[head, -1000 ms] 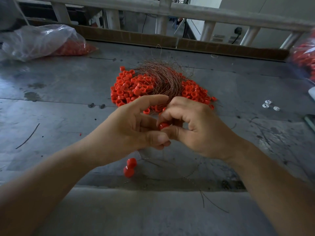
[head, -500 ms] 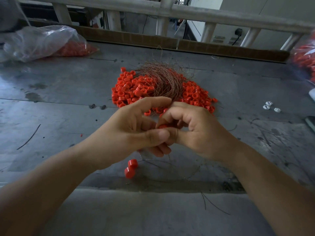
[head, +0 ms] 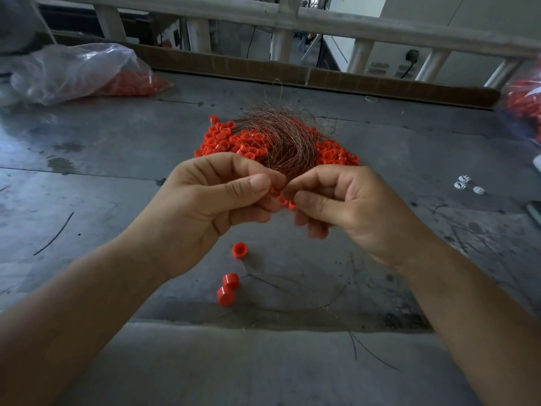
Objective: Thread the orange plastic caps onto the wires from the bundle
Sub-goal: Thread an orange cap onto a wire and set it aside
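While the wire bundle lies on the pile of orange caps on the metal table, the right hand pinches its near tip between thumb and forefinger. The left hand pinches thumb to forefinger just beside it, on what I cannot tell. Three separate caps lie nearer, among stray wires.

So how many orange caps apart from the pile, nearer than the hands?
3: upper cap below the left hand; middle cap and lowest cap touching, closer to the person. More may hide behind the hands.

Wire bundle lies on the cap pile mid-desk; three caps lie nearer, a bag far left.
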`<action>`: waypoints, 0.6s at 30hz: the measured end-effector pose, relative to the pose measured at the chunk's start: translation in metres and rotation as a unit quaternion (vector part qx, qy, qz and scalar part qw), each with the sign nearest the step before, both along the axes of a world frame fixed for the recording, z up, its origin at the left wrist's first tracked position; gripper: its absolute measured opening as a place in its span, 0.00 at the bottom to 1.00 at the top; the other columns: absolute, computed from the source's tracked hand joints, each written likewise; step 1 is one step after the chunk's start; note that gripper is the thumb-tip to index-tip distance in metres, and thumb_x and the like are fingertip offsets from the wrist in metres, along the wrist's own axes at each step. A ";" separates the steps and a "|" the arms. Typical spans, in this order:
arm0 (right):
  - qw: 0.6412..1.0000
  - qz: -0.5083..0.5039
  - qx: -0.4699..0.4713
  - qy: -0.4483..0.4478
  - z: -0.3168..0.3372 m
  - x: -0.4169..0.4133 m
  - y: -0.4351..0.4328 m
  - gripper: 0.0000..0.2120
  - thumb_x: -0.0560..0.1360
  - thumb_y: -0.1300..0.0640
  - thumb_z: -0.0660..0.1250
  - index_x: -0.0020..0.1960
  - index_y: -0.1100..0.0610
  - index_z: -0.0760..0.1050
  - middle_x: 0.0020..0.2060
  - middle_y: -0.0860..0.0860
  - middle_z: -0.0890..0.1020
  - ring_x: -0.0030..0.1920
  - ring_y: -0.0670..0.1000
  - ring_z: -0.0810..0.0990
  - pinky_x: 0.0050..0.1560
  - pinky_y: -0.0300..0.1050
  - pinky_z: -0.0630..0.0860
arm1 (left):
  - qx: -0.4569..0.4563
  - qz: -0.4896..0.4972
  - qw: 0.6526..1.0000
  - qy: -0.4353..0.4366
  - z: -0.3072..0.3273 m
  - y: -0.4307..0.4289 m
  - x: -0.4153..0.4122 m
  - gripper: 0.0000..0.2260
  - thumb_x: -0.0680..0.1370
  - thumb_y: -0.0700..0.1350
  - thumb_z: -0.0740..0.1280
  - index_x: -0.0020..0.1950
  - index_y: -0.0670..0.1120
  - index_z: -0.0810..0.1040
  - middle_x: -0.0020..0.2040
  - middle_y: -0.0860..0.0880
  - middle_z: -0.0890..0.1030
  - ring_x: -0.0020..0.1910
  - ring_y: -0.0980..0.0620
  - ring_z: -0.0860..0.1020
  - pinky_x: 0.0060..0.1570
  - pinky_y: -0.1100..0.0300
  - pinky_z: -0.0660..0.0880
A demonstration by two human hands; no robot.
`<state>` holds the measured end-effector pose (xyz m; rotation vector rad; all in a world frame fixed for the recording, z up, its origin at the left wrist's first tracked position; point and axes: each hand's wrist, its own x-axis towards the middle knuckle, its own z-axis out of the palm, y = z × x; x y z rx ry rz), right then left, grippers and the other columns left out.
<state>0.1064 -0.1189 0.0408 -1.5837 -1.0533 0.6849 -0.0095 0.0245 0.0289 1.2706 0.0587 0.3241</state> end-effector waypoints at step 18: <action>0.926 0.066 -0.234 -0.288 -0.010 0.016 -0.004 0.04 0.68 0.57 0.73 0.41 0.49 0.81 0.33 0.40 0.77 0.37 0.30 0.74 0.38 0.22 0.67 | 0.512 0.015 0.835 0.201 -0.016 0.005 0.003 0.11 0.65 0.44 0.75 0.28 0.57 0.77 0.32 0.65 0.78 0.30 0.67 0.75 0.31 0.75 0.69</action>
